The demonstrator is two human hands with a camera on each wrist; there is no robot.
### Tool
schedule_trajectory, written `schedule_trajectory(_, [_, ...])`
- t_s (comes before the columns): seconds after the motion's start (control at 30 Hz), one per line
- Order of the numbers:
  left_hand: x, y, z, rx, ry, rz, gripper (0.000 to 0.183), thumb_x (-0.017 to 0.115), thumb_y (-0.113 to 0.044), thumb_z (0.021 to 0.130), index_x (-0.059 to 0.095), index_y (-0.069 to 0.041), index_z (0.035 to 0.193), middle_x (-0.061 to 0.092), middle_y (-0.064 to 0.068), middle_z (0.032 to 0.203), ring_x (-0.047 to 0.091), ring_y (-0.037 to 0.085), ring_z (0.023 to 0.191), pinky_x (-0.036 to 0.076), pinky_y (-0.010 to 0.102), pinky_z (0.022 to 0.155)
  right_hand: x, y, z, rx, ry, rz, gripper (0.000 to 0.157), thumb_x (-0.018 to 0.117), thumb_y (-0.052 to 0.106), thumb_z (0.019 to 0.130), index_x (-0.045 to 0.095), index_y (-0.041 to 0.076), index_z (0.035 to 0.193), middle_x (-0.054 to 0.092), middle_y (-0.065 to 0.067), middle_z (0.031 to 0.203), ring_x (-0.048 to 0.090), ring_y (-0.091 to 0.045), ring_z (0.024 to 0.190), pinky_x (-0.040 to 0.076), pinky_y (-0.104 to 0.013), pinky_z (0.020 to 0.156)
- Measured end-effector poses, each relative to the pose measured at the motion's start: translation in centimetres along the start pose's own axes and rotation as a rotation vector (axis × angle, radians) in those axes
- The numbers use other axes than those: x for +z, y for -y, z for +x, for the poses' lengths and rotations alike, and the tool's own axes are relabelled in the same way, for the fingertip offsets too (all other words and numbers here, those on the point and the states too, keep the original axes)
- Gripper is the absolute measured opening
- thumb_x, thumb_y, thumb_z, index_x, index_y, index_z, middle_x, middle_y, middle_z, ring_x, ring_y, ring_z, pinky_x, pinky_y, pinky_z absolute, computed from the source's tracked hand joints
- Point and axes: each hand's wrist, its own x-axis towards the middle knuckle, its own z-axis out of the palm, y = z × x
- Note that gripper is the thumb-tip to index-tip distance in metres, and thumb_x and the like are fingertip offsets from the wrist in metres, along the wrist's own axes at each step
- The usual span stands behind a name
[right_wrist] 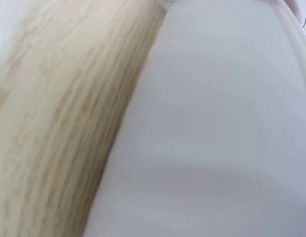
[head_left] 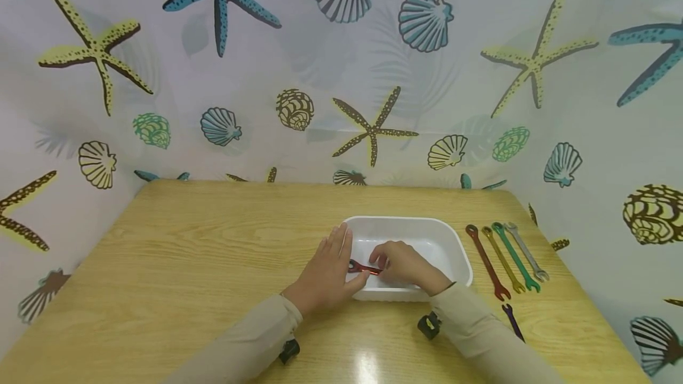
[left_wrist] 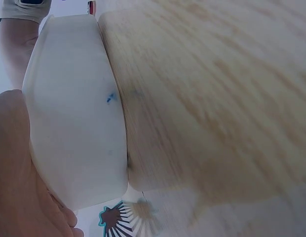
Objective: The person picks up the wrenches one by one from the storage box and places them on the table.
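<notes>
A small red wrench [head_left: 365,268] lies inside the white plastic tray [head_left: 459,248]. My right hand [head_left: 402,262] reaches into the tray over the near rim, fingers bent, and pinches the wrench near its right end, which the hand hides. With fingers straight, my left hand [head_left: 328,271] rests along the tray's left rim, thumb over the inside. In the left wrist view the left hand [left_wrist: 19,168] lies against the tray's upper edge. The right wrist view is filled by the tray's outer wall [right_wrist: 207,108].
Right of the tray several wrenches lie side by side: a red one [head_left: 487,261], a gold one [head_left: 503,258], a green one [head_left: 515,255] and a silver one [head_left: 527,252]. A purple wrench [head_left: 512,320] sits nearer, partly behind the right sleeve. A patterned cloth [head_left: 256,76] surrounds the wooden table [head_left: 213,242].
</notes>
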Motion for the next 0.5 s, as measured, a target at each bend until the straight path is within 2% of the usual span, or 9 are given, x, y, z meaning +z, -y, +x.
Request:
schedule_trajectory(0.27, [0.06, 0.02, 0.03, -0.01, 0.003, -0.018, 0.083, 0.038, -0.052, 0.096, 0.018, 0.01, 0.148, 0.011, 0.024, 0.157, 0.013, 0.038, 0.145, 0.02, 0.05, 0.115, 0.22, -0.31, 0.37, -0.042, -0.003, -0.07, 0.017, 0.071, -0.008, 0.068, 0.068, 0.006, 0.079, 0.064, 0.0, 0.073, 0.056, -0.011, 0.07, 0.049, -0.03, 0.067])
schedule_trajectory(0.5, [0.11, 0.08, 0.01, -0.007, 0.002, -0.017, 0.083, 0.038, -0.052, 0.096, 0.019, 0.01, 0.148, 0.012, 0.024, 0.157, 0.013, 0.039, 0.145, 0.021, 0.05, 0.115, 0.29, -0.05, 0.31, -0.025, 0.037, -0.054, 0.016, 0.071, -0.007, 0.073, 0.065, 0.005, 0.083, 0.062, -0.001, 0.075, 0.054, -0.012, 0.071, 0.048, -0.031, 0.069])
